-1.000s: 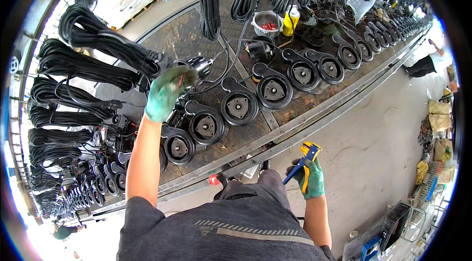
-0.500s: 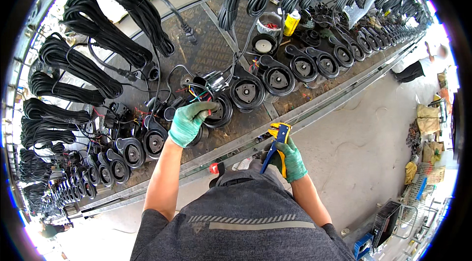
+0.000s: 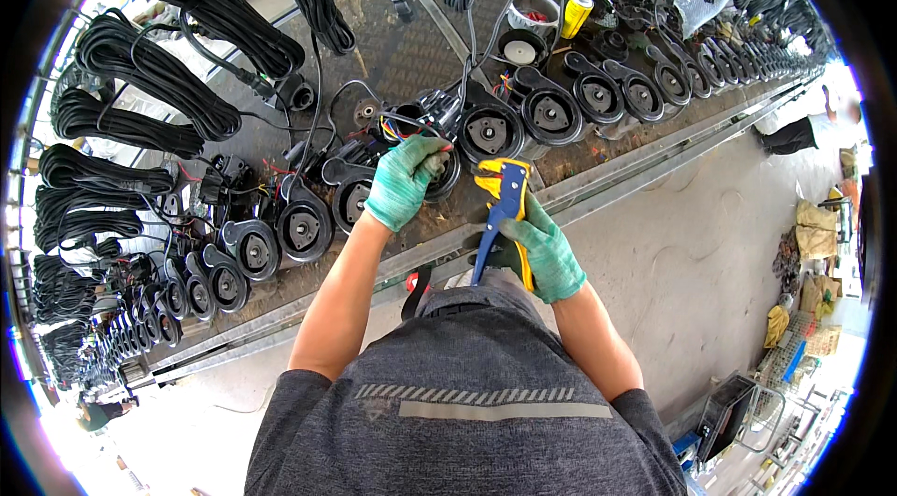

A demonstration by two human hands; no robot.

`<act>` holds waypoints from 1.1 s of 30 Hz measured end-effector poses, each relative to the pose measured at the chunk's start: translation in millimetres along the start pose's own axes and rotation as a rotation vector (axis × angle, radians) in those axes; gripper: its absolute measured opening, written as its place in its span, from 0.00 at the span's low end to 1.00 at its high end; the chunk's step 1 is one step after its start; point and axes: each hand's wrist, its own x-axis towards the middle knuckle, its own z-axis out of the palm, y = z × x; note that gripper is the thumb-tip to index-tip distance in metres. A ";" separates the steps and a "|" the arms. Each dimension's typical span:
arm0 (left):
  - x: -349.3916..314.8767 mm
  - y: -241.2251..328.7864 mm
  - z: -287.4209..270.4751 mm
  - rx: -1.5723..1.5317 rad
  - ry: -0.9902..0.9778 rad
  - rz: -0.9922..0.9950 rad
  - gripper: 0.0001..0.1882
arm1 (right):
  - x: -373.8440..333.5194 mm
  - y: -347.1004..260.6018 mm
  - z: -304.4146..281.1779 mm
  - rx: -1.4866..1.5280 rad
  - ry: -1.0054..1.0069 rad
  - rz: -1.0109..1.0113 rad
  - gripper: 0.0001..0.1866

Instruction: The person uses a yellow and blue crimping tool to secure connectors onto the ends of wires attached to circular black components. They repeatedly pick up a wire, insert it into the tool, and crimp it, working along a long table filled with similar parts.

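Note:
My left hand (image 3: pixel 407 182), in a green knit glove, is closed in a pinch over a round black housing (image 3: pixel 448 182). A short red wire end (image 3: pixel 448 148) shows at its fingertips. Just beyond lies a dark part with coloured wires (image 3: pixel 392 129), its shape partly hidden. My right hand (image 3: pixel 551 258), gloved the same way, is wrapped round the handles of a blue and yellow wire stripper (image 3: pixel 505 201). The tool's yellow jaws point up toward the bench, right of my left hand, apart from the wire.
Similar black housings (image 3: pixel 489 132) line the bench's near edge on both sides. Coiled black cables (image 3: pixel 154 76) hang and lie along the far side. A bowl of red bits (image 3: pixel 534 12) and a yellow can (image 3: pixel 576 15) stand at the back. A metal rail (image 3: pixel 598 188) edges the bench.
Both hands have come closer together. The left has moved up and right with the red wire end; the right has brought the wire stripper up and left toward it.

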 end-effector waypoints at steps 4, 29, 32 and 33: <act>1.6 -7.5 2.0 -0.013 0.027 0.005 0.11 | 21.4 4.2 5.9 -0.020 -0.002 -0.024 0.33; 13.0 7.0 -4.8 0.308 -0.114 0.151 0.12 | 39.3 -18.6 28.9 -0.377 0.080 -0.113 0.26; 13.3 7.3 -4.9 0.336 -0.111 0.168 0.12 | 39.9 -25.2 34.9 -0.299 0.184 0.038 0.23; 13.3 7.2 -5.2 0.339 -0.109 0.174 0.12 | 40.8 -24.8 35.0 -0.254 0.182 0.030 0.23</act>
